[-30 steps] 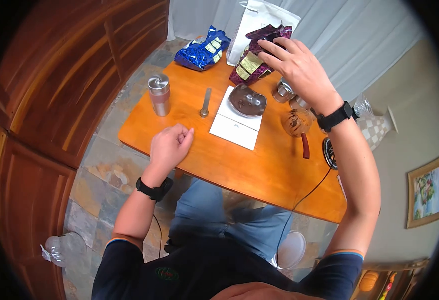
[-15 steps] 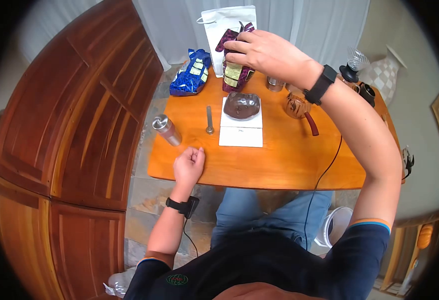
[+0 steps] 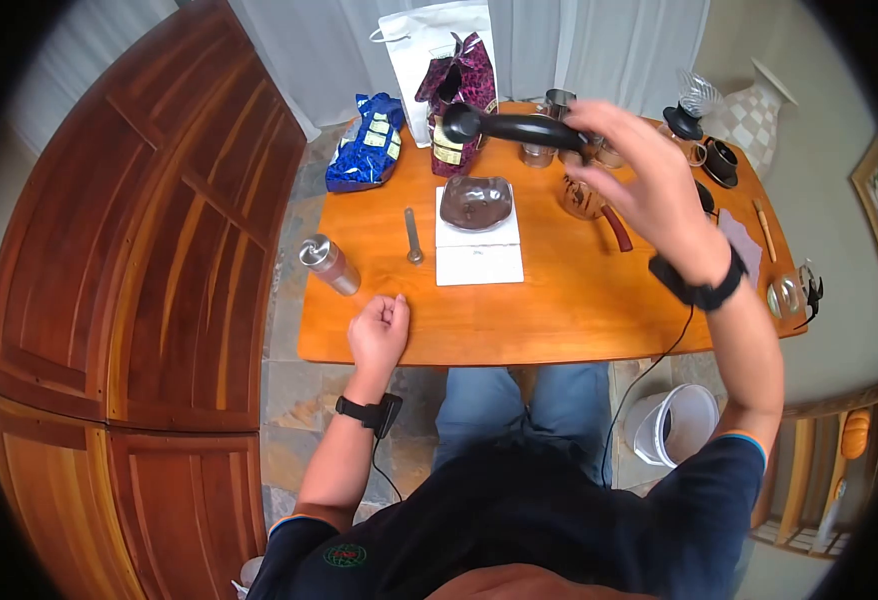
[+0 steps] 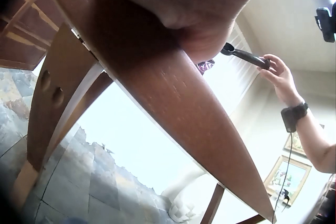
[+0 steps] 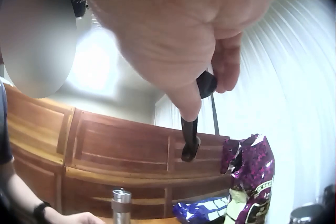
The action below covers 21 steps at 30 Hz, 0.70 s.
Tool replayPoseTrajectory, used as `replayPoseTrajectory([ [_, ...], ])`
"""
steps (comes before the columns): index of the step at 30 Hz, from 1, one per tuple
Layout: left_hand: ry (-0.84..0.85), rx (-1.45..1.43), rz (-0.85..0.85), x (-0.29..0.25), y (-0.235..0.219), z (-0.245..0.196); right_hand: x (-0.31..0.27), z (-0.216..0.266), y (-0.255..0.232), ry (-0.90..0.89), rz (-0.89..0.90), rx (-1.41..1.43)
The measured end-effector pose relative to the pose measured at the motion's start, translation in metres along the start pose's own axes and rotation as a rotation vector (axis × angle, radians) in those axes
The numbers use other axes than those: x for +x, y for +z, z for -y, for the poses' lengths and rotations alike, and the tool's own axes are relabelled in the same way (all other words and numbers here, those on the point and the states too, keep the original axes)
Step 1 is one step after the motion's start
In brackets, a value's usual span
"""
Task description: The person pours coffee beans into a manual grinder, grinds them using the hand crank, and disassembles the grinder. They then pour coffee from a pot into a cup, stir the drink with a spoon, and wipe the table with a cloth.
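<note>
In my right hand (image 3: 649, 185) is a black coffee scoop (image 3: 519, 128), pinched by its handle between thumb and fingers. It is raised over the back of the table, its bowl overlapping the open purple coffee bag (image 3: 469, 75) in the head view. Below it a dark, glossy dish (image 3: 476, 204) sits on a white flat scale (image 3: 479, 262). My left hand (image 3: 379, 332) rests at the table's front edge, fingers loosely curled and holding nothing. A steel hand grinder (image 3: 330, 264) stands close to it, with a small metal spoon (image 3: 413, 236) lying to the right.
A blue foil bag (image 3: 364, 145) and a white paper bag (image 3: 396, 70) are at the back left. On the right are a glass pot with a red handle (image 3: 617, 229), metal cups, a black cup (image 3: 721, 158) and a glass dripper (image 3: 697, 95). A cable hangs from my right wrist.
My right hand has drawn back from the purple bag's mouth towards the right, bringing the black scoop into sight. The head view has shifted; my left hand stays on the table edge.
</note>
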<state>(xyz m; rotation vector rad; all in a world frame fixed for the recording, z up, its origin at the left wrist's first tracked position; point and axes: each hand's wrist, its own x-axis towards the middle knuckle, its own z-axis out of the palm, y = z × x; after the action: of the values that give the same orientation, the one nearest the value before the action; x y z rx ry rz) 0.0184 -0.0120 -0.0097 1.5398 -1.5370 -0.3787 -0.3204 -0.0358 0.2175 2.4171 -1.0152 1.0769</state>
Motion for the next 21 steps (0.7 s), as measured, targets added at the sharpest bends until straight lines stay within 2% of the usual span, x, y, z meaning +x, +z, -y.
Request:
replayPoseTrajectory([
  [2, -0.001, -0.026, 0.006, 0.001, -0.002, -0.002, -0.037, 0.012, -0.003, 0.191, -0.095, -0.048],
  [4, 0.0, -0.061, 0.017, 0.001, -0.001, -0.004, -0.076, 0.032, 0.0, 0.487, -0.093, 0.033],
  [6, 0.012, -0.045, 0.005, 0.001, -0.002, -0.005, -0.114, 0.044, 0.011, 0.641, -0.156, 0.058],
  [8, 0.0, -0.052, 0.034, 0.0, -0.002, -0.004, -0.144, 0.06, 0.021, 0.915, -0.157, 0.151],
  [9, -0.009, -0.051, 0.04, 0.0, -0.002, -0.003, -0.153, 0.064, 0.028, 0.929, -0.16, 0.147],
  [11, -0.01, -0.046, 0.062, 0.002, -0.002, -0.001, -0.17, 0.072, 0.043, 1.094, -0.196, 0.214],
  [14, -0.006, -0.081, 0.077, 0.001, -0.001, 0.002, -0.174, 0.076, 0.057, 1.151, -0.049, 0.185],
  [16, -0.041, -0.105, 0.072, 0.001, -0.001, 0.002, -0.172, 0.074, 0.064, 1.132, -0.035, 0.161],
  [21, -0.006, -0.096, 0.056, 0.0, -0.003, 0.006, -0.16, 0.068, 0.086, 1.085, 0.015, 0.14],
])
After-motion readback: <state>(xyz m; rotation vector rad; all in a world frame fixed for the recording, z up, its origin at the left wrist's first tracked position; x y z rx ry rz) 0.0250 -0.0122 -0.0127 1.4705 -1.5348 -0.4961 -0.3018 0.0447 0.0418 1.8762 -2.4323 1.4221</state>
